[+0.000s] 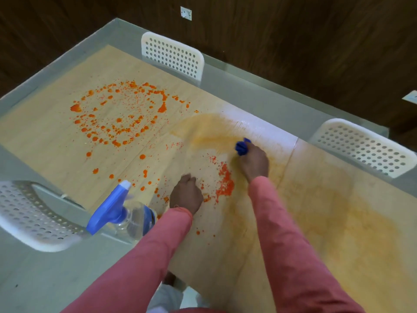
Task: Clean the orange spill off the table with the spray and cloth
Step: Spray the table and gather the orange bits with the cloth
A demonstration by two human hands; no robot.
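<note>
The right hand [253, 160] has its fingers clamped on the blue cloth [242, 148], scrubbing orange smear; the left hand [186, 195], fingers curled empty, braces on the counter [56, 132] beside the parked spray bottle [121, 211].

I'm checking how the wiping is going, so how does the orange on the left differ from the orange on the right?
The left spill is bright orange drops and blobs in a rough ring, unwiped; the right smear is a pale yellowish film, spread thin. The left spill lies clear of both hands; the right hand with the cloth works near the smear. Both lie on the table.
</note>
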